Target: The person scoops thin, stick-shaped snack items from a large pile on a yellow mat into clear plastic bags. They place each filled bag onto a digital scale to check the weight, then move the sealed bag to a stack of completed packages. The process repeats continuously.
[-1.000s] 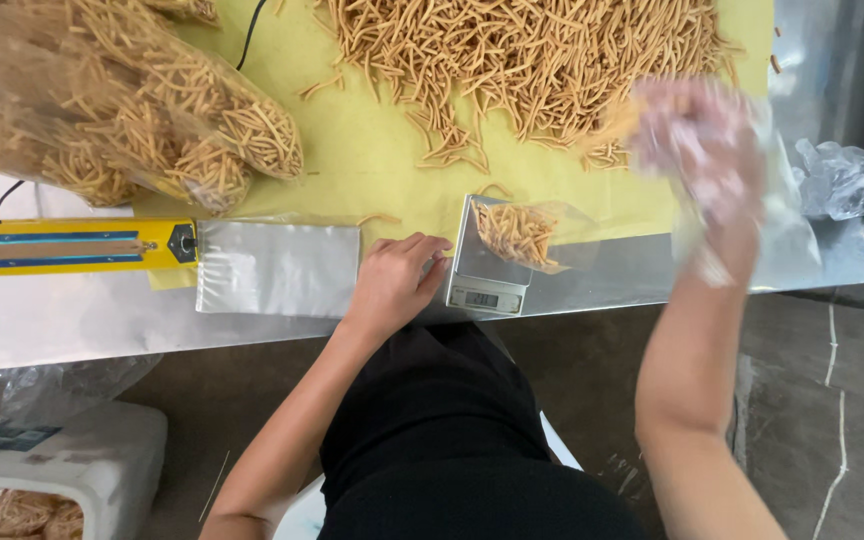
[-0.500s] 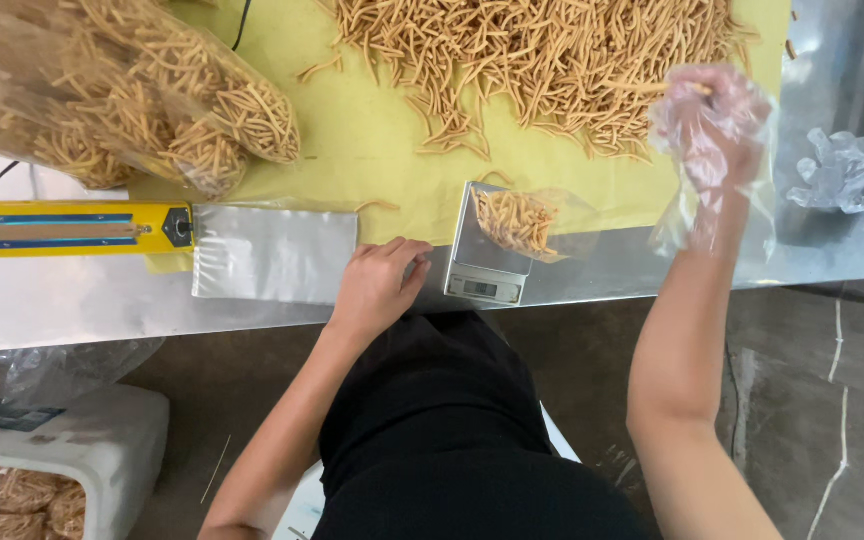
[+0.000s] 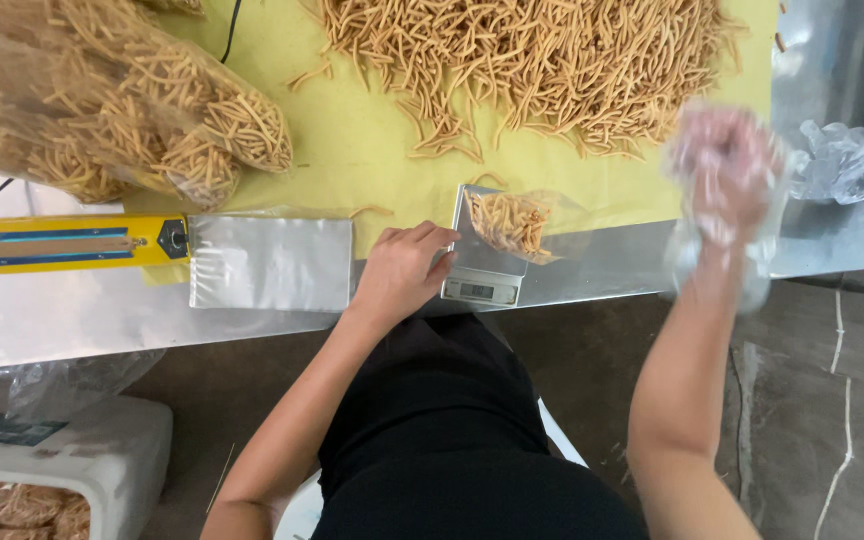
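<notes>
While the desk (image 3: pixel 72 320) is seen from above, its shiny metal top is partly covered by a yellow sheet (image 3: pixel 362 150). Across the far part of that sheet a big loose pile of fried snack sticks (image 3: pixel 532 60) is spread. At the far left, large clear bags of the same sticks (image 3: pixel 102 110) are stacked. Near the left edge a yellow bag sealer (image 3: pixel 62 243) is laid flat, and just beside its end a flat empty clear bag (image 3: pixel 272 262) is spread on the desk.

At the desk's near edge a small scale (image 3: pixel 482 275) is placed, with a small clear bag of sticks (image 3: pixel 517 222) resting on its plate. The left hand (image 3: pixel 407 270) is laid against the left side of the scale, fingers (image 3: pixel 430 240) loosely curled and touching its edge; nothing is gripped.

The right hand (image 3: pixel 727 175) is raised over the right part of the desk, well apart from the scale, blurred by motion and wrapped in thin clear plastic (image 3: pixel 752 270). Its fingers appear bunched, but how far they are closed cannot be told. Crumpled plastic (image 3: pixel 842 160) is left at the far right.
</notes>
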